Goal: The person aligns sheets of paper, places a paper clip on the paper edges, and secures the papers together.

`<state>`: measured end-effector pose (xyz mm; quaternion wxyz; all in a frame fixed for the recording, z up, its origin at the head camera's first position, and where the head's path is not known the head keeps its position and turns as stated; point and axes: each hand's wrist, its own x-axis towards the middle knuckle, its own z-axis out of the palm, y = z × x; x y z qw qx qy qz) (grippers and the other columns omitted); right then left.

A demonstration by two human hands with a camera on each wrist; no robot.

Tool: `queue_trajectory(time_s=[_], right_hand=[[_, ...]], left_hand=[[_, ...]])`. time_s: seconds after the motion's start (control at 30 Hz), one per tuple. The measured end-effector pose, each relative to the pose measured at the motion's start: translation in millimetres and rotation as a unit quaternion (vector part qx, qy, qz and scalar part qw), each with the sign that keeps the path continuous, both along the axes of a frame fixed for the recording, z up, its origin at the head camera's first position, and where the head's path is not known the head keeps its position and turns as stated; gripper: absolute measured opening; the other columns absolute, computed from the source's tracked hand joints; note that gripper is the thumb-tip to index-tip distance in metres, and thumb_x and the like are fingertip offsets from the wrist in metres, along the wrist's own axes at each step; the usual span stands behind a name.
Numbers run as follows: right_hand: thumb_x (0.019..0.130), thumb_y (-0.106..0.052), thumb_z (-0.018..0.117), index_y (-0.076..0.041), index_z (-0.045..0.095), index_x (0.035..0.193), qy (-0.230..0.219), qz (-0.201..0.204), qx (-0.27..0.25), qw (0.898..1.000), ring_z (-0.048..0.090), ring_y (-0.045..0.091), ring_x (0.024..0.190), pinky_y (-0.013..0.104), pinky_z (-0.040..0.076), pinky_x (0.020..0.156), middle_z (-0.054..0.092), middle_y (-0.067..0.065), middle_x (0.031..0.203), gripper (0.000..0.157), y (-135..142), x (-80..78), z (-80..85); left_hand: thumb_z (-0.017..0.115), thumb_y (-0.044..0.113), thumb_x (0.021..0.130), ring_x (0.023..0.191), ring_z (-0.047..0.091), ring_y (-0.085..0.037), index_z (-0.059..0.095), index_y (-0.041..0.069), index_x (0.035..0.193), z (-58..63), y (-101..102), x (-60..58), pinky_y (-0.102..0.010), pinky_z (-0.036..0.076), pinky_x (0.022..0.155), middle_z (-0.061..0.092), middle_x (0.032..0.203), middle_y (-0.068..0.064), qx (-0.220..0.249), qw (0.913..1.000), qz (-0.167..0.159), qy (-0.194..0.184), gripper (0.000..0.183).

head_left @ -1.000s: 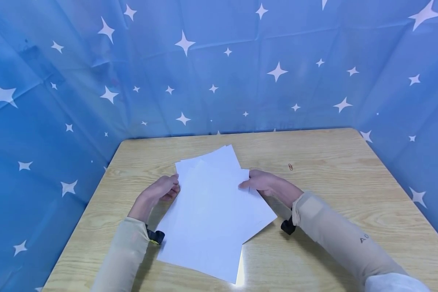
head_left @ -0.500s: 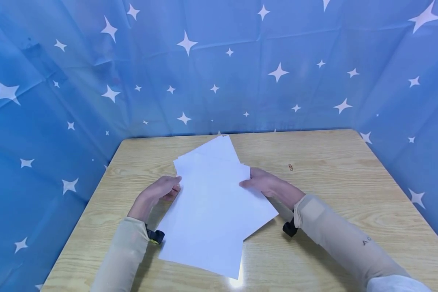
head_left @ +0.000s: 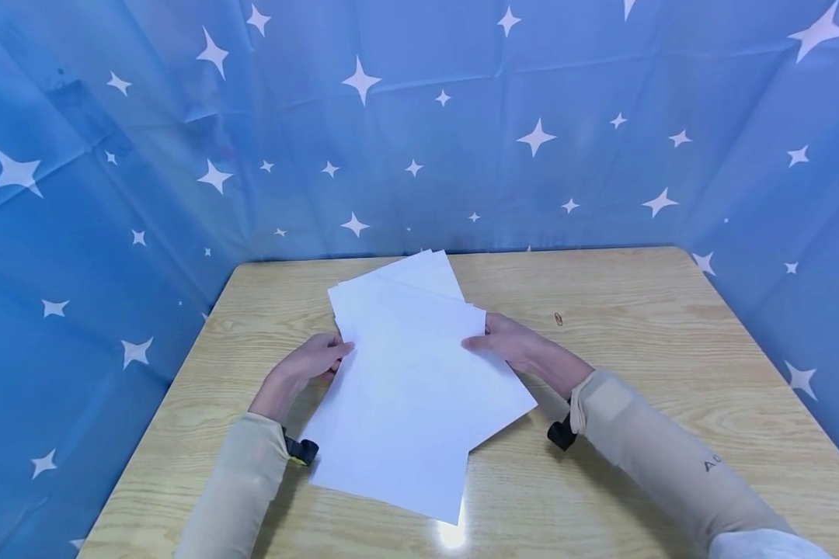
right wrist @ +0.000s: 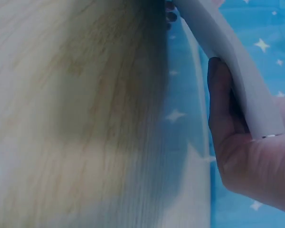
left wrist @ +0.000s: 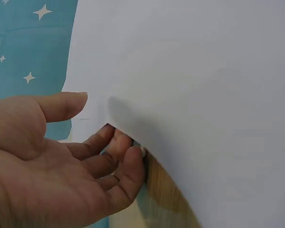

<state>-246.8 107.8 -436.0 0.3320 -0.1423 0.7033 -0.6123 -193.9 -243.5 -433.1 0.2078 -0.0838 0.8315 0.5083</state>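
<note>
Several white sheets of paper point(head_left: 405, 388) lie fanned at different angles, held above the table in the head view. My left hand point(head_left: 315, 357) holds their left edge; the left wrist view shows the thumb over the paper point(left wrist: 204, 95) and curled fingers point(left wrist: 102, 164) at and behind its edge. On the right edge, my right hand point(head_left: 513, 341) grips the sheets, thumb on top. In the right wrist view its fingers point(right wrist: 221, 95) lie against the underside of the bent paper point(right wrist: 228, 47). A short thin mark shows beside the left thumb; what it is I cannot tell.
A small red paper clip point(head_left: 558, 319) lies on the wooden table point(head_left: 636, 349), beyond the right hand. A blue curtain with white stars point(head_left: 419, 140) surrounds the table's back and sides. Both wrists wear black straps with small cameras.
Both hands have shifted the sheets slightly away toward the table's back edge. The rear sheets now stick out farther at the top, and the left thumb reaches farther over the paper.
</note>
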Motion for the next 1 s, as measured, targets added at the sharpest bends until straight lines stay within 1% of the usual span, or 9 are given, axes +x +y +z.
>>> queue_trajectory(time_s=[0.13, 0.2, 0.3, 0.37, 0.43, 0.6, 0.67, 0.83, 1.0], right_hand=[[0.097, -0.002, 0.056, -0.002, 0.041, 0.142, -0.007, -0.006, 0.000, 1.000, 0.066, 0.029, 0.092, 0.043, 0.054, 0.078, 0.064, 0.017, 0.113, 0.048, -0.1, 0.8, -2.6], [0.097, -0.003, 0.055, -0.004, 0.039, 0.144, -0.007, -0.006, 0.001, 1.000, 0.065, 0.030, 0.093, 0.043, 0.053, 0.079, 0.063, 0.017, 0.114, 0.050, -0.2, 1.0, -3.8], [0.098, -0.004, 0.055, -0.005, 0.038, 0.146, -0.005, -0.006, 0.001, 1.000, 0.065, 0.030, 0.095, 0.043, 0.053, 0.079, 0.063, 0.017, 0.116, 0.051, 0.1, 1.6, -4.6], [0.098, -0.004, 0.054, -0.004, 0.040, 0.144, -0.005, -0.009, 0.002, 1.000, 0.065, 0.029, 0.095, 0.043, 0.053, 0.080, 0.063, 0.017, 0.116, 0.048, 0.5, 2.4, -3.9], [0.098, -0.004, 0.054, -0.001, 0.040, 0.142, -0.004, -0.019, 0.004, 1.000, 0.065, 0.028, 0.095, 0.041, 0.053, 0.081, 0.063, 0.017, 0.116, 0.045, 1.5, 3.6, -2.7], [0.097, -0.005, 0.056, 0.001, 0.036, 0.141, -0.004, -0.053, 0.014, 0.998, 0.063, 0.025, 0.096, 0.038, 0.052, 0.083, 0.059, 0.019, 0.119, 0.048, 2.1, 5.8, 0.6], [0.097, -0.005, 0.058, 0.002, 0.036, 0.140, -0.004, -0.060, 0.017, 0.998, 0.063, 0.024, 0.094, 0.037, 0.051, 0.083, 0.058, 0.019, 0.119, 0.049, 2.0, 6.2, 1.7], [0.096, -0.007, 0.060, 0.004, 0.037, 0.137, 0.009, -0.058, 0.012, 0.998, 0.062, 0.023, 0.090, 0.036, 0.051, 0.080, 0.058, 0.020, 0.116, 0.048, 3.4, 7.0, 1.2], [0.097, -0.007, 0.058, -0.001, 0.034, 0.143, 0.013, -0.058, 0.007, 0.998, 0.062, 0.024, 0.093, 0.037, 0.051, 0.081, 0.057, 0.019, 0.121, 0.052, 4.3, 7.0, 0.9]], left_hand=[[0.058, 0.022, 0.099, 0.063, 0.037, -0.019, 0.049, 0.003, 0.091, -1.0, 1.6, 0.2, -0.030, 0.032, 0.059, 0.040, 0.071, -0.003, -0.007, 0.9996, 0.001, 0.026, 0.022], [0.061, 0.022, 0.097, 0.069, 0.041, -0.020, 0.054, 0.002, 0.102, -1.5, 2.8, -0.3, -0.032, 0.034, 0.063, 0.045, 0.076, -0.004, -0.005, 0.9995, 0.002, 0.032, 0.022], [0.065, 0.021, 0.095, 0.092, 0.050, -0.023, 0.055, 0.003, 0.123, -2.5, 5.3, -1.3, -0.040, 0.042, 0.083, 0.056, 0.099, -0.008, 0.014, 0.9995, 0.012, 0.025, 0.035], [0.065, 0.021, 0.095, 0.117, 0.045, -0.028, 0.050, 0.004, 0.135, -3.1, 6.9, -1.6, -0.050, 0.034, 0.101, 0.053, 0.125, -0.013, 0.032, 0.9992, 0.019, 0.016, 0.046], [0.065, 0.022, 0.095, 0.130, 0.037, -0.032, 0.045, 0.003, 0.140, -3.7, 7.7, -1.8, -0.055, 0.025, 0.109, 0.044, 0.140, -0.016, 0.046, 0.9986, 0.024, 0.007, 0.053], [0.067, 0.031, 0.093, 0.142, 0.016, -0.037, 0.024, -0.002, 0.148, -5.7, 7.6, -2.6, -0.057, 0.014, 0.112, 0.021, 0.154, -0.020, 0.059, 0.9974, 0.036, -0.019, 0.077], [0.067, 0.034, 0.092, 0.143, 0.013, -0.038, 0.019, -0.003, 0.150, -6.2, 7.1, -2.4, -0.057, 0.012, 0.112, 0.017, 0.155, -0.021, 0.065, 0.9966, 0.040, -0.030, 0.084], [0.068, 0.037, 0.092, 0.144, 0.008, -0.037, 0.022, -0.002, 0.149, -6.9, 5.7, -0.6, -0.060, 0.009, 0.110, 0.014, 0.157, -0.020, 0.083, 0.9951, 0.032, -0.044, 0.083], [0.068, 0.040, 0.091, 0.144, 0.006, -0.035, 0.027, 0.003, 0.147, -8.6, 6.6, 0.7, -0.063, 0.009, 0.109, 0.013, 0.157, -0.017, 0.066, 0.9971, 0.027, -0.024, 0.079]])
